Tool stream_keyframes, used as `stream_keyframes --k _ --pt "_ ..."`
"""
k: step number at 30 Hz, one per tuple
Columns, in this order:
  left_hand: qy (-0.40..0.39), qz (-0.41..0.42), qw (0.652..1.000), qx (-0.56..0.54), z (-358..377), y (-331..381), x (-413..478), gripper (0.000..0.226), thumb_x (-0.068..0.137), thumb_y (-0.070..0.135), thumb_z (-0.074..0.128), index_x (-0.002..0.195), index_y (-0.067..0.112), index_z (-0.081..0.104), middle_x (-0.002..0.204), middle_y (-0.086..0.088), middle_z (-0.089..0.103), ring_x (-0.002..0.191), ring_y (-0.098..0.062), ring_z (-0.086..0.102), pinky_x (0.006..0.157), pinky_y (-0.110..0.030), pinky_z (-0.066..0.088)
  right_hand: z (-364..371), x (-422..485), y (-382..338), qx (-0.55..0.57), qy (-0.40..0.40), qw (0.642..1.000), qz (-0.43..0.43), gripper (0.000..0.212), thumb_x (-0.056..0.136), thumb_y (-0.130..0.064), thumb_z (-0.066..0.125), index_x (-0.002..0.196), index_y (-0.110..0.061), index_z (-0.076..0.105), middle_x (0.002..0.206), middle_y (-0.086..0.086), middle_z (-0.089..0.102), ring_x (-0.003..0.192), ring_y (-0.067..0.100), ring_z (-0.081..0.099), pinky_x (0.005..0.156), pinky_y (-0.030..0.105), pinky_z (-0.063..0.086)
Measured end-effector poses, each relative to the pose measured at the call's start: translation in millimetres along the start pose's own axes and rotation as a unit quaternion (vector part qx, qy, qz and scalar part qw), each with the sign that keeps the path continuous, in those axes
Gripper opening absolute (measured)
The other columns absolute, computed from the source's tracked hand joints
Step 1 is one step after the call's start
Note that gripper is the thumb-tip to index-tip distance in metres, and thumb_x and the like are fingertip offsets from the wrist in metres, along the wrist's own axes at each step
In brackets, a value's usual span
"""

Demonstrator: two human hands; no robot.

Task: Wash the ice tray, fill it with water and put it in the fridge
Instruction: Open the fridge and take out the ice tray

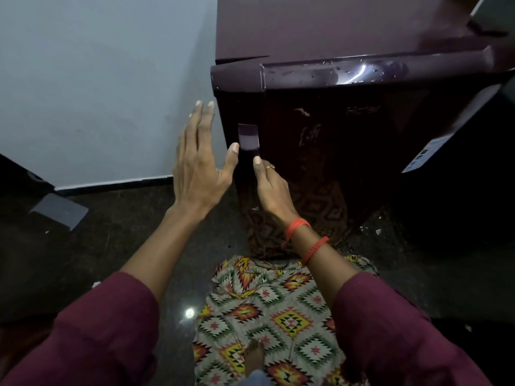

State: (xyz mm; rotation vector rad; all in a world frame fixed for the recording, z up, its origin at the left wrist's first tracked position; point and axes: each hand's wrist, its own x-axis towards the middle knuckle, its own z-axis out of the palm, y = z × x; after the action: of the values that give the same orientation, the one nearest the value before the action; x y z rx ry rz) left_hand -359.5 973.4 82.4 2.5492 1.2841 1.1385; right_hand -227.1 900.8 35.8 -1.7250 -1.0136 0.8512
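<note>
A faint brand word sits on the dark maroon fridge door, too dim to read for sure; a pale sticker on its right side is also illegible. The door is closed and water drops dot its top edge. The ice tray is nowhere in view. The left hand hovers just beside the door's left edge, fingers spread and released, holding nothing. The right hand reaches toward the recessed handle, its fingers hidden, so their grip cannot be told.
</note>
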Motion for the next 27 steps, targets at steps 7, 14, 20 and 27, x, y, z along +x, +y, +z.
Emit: stream_keyframes --k 7,14,20,27 --pt "-0.005 0.023 1.0 -0.014 3 11 5 0.07 0.101 0.046 0.048 0.158 0.012 0.027 0.164 -0.012 0.027 0.15 -0.026 0.03 0.117 -0.045 0.035 9 0 -1 0.044 -0.001 0.999 0.029 0.058 0.106 -0.058 0.03 0.146 -0.021 0.05 0.148 0.007 0.054 0.137 0.024 0.048 0.1 0.027 0.034" --pt "0.0 0.031 0.999 -0.02 -2 17 11 0.07 0.101 0.046 0.048 0.158 0.013 0.027 0.164 -0.012 0.026 0.149 -0.026 0.03 0.116 -0.045 0.036 6 -1 -3 0.021 -0.007 0.999 0.026 0.062 0.105 -0.06 0.027 0.145 -0.018 0.05 0.145 0.009 0.055 0.136 0.026 0.048 0.099 0.029 0.034" --pt "0.011 0.04 0.999 -0.015 -11 19 19 0.069 0.102 0.048 0.045 0.158 0.012 0.028 0.164 -0.013 0.026 0.15 -0.026 0.028 0.118 -0.044 0.034 8 -23 11 -0.004 0.037 0.999 0.009 0.05 0.101 -0.067 0.024 0.104 -0.028 0.055 0.102 -0.007 0.061 0.104 0.021 0.059 0.086 0.039 0.042" --pt "0.041 0.082 0.988 -0.126 -24 40 2 0.052 0.104 0.035 0.05 0.146 0.004 0.048 0.154 -0.016 0.044 0.142 -0.025 0.042 0.115 -0.025 0.035 -16 -97 34 -0.021 0.063 0.998 0.008 0.053 0.099 -0.071 0.023 0.11 -0.036 0.061 0.102 -0.011 0.066 0.099 0.01 0.059 0.09 0.047 0.045"
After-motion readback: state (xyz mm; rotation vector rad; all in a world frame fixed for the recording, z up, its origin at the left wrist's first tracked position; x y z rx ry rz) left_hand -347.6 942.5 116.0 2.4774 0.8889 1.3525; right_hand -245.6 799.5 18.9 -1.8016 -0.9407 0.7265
